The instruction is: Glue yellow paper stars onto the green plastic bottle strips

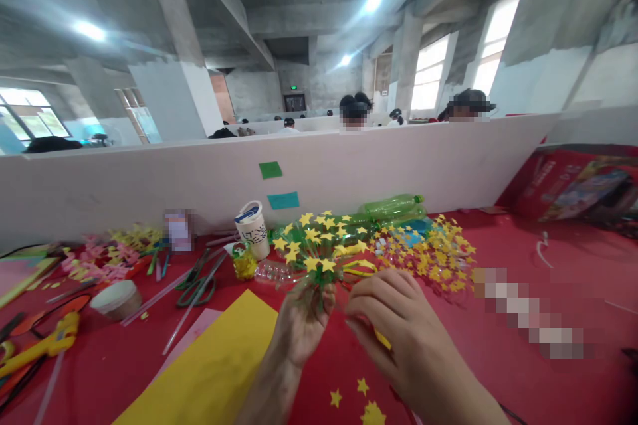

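Upright in my left hand [305, 319] is a bunch of thin green strips tipped with yellow paper stars [313, 236]; the fingers wrap round its green base. My right hand [391, 325] is just right of it, back toward the camera, fingers curved; whether they pinch anything is hidden. A bit of yellow shows beneath that hand. Loose yellow stars [362, 386] lie on the red table below, between the forearms. Left of my left wrist lies a yellow sheet [214, 372], partly over a pink one.
Dark green scissors [197, 289], a white tub [117, 299] and a yellow glue gun [62, 335] lie left. Behind the hands stand a white cup [252, 229] and green bottles [393, 209]. More star bunches [438, 252] lie right. A white partition [349, 172] crosses behind; people are beyond.
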The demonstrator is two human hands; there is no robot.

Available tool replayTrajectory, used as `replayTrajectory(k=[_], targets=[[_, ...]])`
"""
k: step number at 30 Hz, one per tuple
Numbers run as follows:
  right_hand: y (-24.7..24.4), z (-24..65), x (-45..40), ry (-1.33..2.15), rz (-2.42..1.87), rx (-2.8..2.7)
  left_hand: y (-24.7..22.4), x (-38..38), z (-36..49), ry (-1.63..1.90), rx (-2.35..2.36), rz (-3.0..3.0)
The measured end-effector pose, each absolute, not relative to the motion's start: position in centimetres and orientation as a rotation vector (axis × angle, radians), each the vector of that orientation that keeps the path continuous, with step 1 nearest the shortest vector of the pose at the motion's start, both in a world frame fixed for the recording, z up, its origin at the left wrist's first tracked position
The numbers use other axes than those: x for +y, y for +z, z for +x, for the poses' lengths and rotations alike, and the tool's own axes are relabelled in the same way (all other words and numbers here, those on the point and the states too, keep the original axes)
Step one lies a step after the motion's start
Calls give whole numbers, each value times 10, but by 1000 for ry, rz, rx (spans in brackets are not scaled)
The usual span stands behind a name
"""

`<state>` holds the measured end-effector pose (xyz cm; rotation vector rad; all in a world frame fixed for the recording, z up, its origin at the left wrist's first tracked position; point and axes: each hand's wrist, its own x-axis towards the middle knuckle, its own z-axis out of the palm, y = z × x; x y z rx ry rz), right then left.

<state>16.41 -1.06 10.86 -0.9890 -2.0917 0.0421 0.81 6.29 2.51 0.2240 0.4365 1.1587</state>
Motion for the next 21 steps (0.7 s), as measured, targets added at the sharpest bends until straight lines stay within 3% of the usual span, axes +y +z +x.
replayTrajectory(k=[15,21], targets=[[105,163,-7,-48,-923,-2062,24,65,13,1225,512,272],[94,160,-6,130,-944,-1952,25,63,19,1228,532,262]])
